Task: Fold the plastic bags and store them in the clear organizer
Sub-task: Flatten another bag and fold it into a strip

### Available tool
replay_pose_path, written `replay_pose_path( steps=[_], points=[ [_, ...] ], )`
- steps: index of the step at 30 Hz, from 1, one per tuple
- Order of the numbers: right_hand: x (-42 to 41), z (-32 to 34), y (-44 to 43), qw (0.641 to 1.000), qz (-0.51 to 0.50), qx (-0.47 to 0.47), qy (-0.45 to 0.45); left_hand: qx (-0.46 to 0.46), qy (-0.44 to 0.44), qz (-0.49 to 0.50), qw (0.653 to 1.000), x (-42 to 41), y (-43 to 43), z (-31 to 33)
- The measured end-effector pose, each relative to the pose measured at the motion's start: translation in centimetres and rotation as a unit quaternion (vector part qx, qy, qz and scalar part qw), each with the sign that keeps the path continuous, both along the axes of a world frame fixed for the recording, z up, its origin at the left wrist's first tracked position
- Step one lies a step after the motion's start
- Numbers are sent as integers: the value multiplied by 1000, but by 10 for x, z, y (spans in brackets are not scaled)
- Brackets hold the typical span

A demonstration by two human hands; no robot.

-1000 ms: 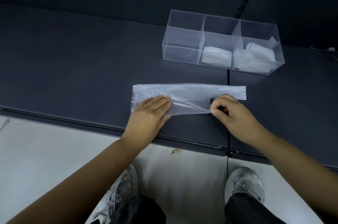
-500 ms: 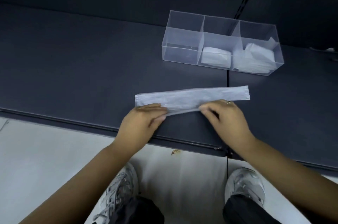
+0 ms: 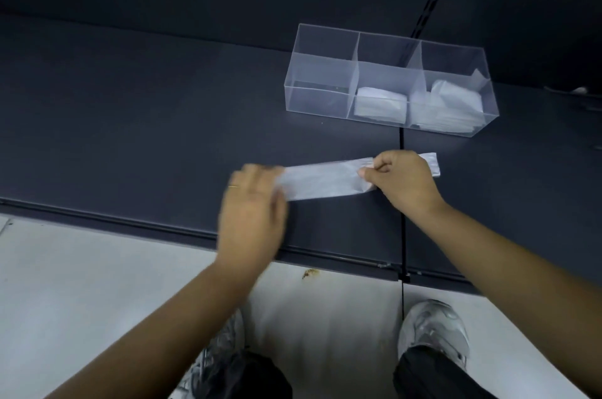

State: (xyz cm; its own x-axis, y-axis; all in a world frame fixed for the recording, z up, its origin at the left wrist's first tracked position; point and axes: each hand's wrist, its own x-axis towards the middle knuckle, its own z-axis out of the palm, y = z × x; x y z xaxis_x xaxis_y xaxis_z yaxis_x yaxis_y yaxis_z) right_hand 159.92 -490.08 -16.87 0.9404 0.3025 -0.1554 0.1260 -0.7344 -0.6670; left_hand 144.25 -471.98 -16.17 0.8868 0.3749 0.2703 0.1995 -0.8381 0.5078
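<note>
Bag, folded into a strip, lies on the worktop near the organizer. Right hand pinches its right part; left hand is blurred, grip unclear. Limp, slippery film probably wants pinching at the ends.

Translucent plastic bag, matt tabletop

Left hand: palm down, motion-blurred, fingertips at left end of plastic bag; grip unclear.
Right hand: fingers curled, pinching bag near right end.
Forearms: bare, extended forward.
</note>
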Motion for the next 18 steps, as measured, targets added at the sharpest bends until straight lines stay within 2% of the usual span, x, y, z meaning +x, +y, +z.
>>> replay_pose_path(
  steps=[2,4,5,7,9,12,18],
  points=[
    [0,-1,2,1000,2,-22,-18,32,122,-114,986,3,-29,-9],
    [-1,-2,2,999,7,-42,-27,112,231,-145,956,6,-41,-23],
    [0,0,0,999,10,-42,-26,144,258,-144,945,6,-42,-29],
    [9,4,-11,997,21,-47,-53,174,266,-141,937,5,-38,-38],
    [27,9,-30,990,47,-96,-87,182,264,-151,935,5,-33,-39],
    [47,15,-62,982,87,-160,-52,179,241,-175,938,6,-23,-39],
    [34,5,-83,978,114,-149,-90,174,209,-226,935,20,7,-37]
  ],
)
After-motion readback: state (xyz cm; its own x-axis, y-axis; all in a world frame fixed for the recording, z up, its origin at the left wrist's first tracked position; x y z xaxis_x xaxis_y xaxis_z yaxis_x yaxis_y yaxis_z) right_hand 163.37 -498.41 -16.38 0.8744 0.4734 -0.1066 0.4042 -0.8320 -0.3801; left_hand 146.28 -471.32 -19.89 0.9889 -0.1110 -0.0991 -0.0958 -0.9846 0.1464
